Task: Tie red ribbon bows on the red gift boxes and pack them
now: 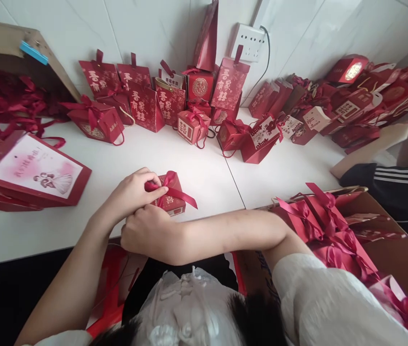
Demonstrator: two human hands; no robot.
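A small red gift box (173, 206) with light printed characters lies on the white table in front of me. A red satin ribbon (180, 193) is looped into a bow on its top, one tail hanging past the right side. My left hand (137, 188) pinches the ribbon's left loop between thumb and fingers. Just below, my right hand (149, 233) is curled closed at the box's near left corner, where a strand of ribbon runs toward it. Its fingertips are turned away from view.
Finished-looking red boxes (146, 108) stand along the tiled wall. At left are a large red bag (40, 166) and a carton of ribbons (5, 93). A cardboard box (395, 245) of ribboned boxes stands at right, near another person's arm (373, 146). A power strip (249, 42) hangs behind.
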